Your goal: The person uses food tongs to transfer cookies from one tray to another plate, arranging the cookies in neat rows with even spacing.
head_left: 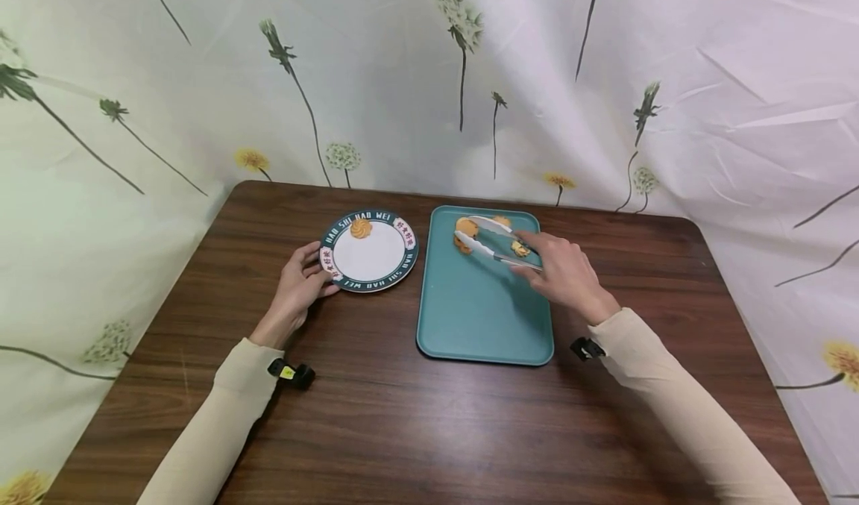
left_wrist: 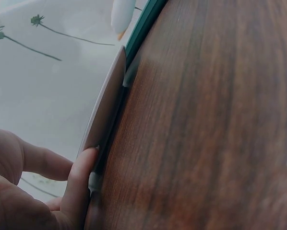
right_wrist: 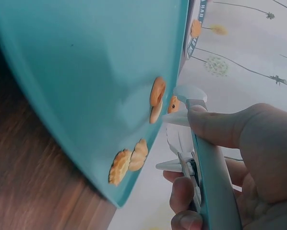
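My left hand (head_left: 298, 281) pinches the near left rim of a round white plate (head_left: 365, 255) with a dark green lettered border. One swirled cookie (head_left: 360, 227) lies toward the back of the plate. In my right hand (head_left: 567, 272) I hold a pair of tongs (right_wrist: 208, 163) with white tips, reaching over the far part of a teal tray (head_left: 479, 311). A round cookie (head_left: 467, 227) sits between the tong tips, above the tray. Below it another cookie (right_wrist: 158, 91) leans on a neighbour, and two ridged cookies (right_wrist: 119, 167) lie near the tray's corner.
Plate and tray stand side by side on a dark wooden table (head_left: 376, 430), with a narrow gap between them. Behind the table hangs a pale cloth (head_left: 396, 65) printed with dandelions. A black wrist camera (head_left: 291, 372) is strapped on the left sleeve.
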Available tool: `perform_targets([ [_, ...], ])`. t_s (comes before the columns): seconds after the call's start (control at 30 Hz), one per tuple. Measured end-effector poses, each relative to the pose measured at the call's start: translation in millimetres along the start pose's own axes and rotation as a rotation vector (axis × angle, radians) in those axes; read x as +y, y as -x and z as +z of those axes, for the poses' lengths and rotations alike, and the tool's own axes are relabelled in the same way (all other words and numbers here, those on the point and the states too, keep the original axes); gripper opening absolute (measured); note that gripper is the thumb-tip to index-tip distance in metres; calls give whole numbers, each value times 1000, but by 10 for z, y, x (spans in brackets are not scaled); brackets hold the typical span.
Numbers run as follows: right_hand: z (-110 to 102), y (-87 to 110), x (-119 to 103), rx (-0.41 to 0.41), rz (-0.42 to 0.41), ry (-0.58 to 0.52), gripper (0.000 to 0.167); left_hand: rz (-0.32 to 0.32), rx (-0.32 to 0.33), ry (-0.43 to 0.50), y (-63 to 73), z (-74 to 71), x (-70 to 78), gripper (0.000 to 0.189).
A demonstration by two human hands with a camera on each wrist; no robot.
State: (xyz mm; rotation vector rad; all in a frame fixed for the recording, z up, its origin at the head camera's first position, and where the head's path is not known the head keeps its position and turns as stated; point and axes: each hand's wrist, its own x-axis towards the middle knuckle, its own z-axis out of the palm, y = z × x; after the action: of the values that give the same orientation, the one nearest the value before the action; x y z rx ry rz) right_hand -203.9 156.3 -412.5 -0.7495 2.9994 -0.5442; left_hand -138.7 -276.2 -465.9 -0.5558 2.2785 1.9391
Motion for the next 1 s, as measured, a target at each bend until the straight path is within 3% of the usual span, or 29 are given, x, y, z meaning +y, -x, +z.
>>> perform_targets([
  [1.0, 121, -248, -318, 4, -72, -3, 66, 15, -7, 8, 6, -3, -21, 70],
])
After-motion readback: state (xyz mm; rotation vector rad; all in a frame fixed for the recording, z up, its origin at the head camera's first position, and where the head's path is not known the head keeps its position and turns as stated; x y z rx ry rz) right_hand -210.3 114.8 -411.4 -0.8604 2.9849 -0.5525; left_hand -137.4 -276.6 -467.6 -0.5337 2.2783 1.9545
